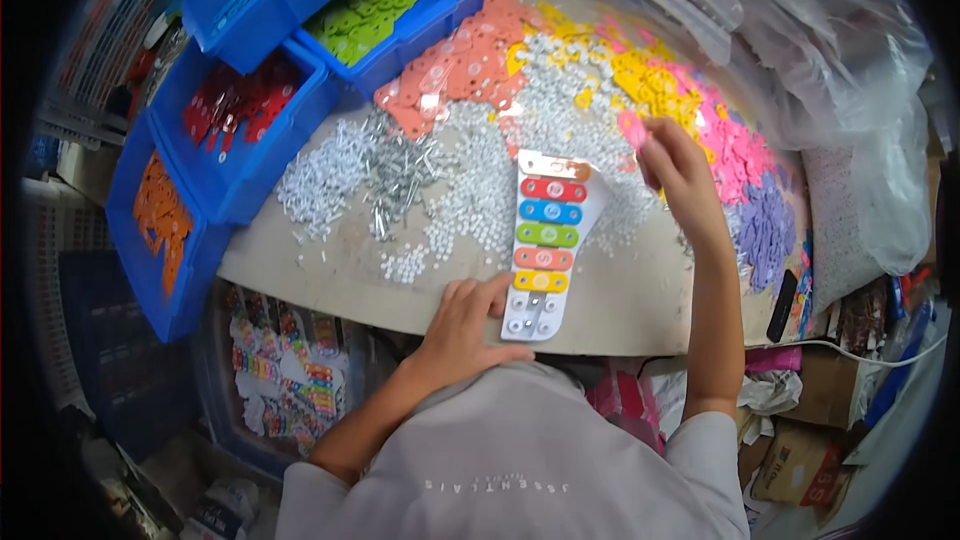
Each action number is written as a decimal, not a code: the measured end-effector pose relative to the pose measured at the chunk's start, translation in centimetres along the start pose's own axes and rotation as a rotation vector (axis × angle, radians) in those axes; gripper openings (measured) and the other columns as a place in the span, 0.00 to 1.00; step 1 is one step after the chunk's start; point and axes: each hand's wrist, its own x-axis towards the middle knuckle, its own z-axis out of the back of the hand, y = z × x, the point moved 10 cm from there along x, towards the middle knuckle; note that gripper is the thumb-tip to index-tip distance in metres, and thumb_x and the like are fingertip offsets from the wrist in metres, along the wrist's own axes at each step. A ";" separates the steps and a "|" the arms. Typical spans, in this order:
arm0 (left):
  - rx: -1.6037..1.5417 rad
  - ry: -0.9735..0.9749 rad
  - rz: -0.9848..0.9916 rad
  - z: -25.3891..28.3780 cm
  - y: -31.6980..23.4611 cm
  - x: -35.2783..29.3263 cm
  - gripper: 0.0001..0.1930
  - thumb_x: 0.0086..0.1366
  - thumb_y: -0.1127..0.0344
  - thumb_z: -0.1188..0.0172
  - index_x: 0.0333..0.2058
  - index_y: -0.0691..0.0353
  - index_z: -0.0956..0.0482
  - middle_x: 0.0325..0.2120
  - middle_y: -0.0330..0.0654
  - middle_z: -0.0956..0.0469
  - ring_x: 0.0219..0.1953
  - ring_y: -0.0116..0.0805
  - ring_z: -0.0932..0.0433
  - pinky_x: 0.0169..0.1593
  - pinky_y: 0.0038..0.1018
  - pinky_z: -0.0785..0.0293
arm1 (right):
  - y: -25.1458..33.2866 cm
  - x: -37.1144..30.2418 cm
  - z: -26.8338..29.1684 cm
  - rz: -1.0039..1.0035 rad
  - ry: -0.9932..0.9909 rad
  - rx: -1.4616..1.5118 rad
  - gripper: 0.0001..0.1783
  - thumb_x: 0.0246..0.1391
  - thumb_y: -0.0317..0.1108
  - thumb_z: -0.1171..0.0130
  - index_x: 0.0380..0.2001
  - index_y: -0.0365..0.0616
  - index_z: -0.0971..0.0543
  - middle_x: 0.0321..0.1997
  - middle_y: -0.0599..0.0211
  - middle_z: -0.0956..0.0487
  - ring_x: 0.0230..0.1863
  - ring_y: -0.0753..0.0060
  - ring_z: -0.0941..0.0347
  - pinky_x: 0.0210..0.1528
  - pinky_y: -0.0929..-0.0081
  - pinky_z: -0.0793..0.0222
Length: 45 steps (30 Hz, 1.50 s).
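A toy xylophone (545,250) with a white base lies on the table in front of me. Several coloured bars cross it, from an orange one at the far end to a yellow bar (540,281) nearer me. White pegs stand bare at its near end. My left hand (462,328) rests at the table edge, thumb and index finger apart, the index finger against the base's left side. Over the loose pieces at the right, my right hand (676,168) pinches a pink bar (632,128) between its fingertips.
Loose pink bars (738,155), purple bars (766,230), yellow bars (655,82) and coral bars (455,75) ring heaps of small white parts (570,90) and metal pins (398,175). Blue bins (250,160) stand at the left. Below them, a tub (290,365) holds other xylophones. Plastic bags (860,170) lie right.
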 end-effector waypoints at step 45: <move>-0.061 -0.190 0.185 0.4 2.0 0.2 0.18 0.61 0.70 0.33 0.47 0.63 0.28 0.33 0.41 0.28 0.39 0.38 0.32 0.49 0.35 0.36 | -6.3 -16.9 -0.7 -0.233 -0.463 -0.212 0.08 0.64 0.32 0.42 0.34 0.39 0.24 0.25 0.68 0.23 0.27 0.79 0.29 0.30 0.77 0.33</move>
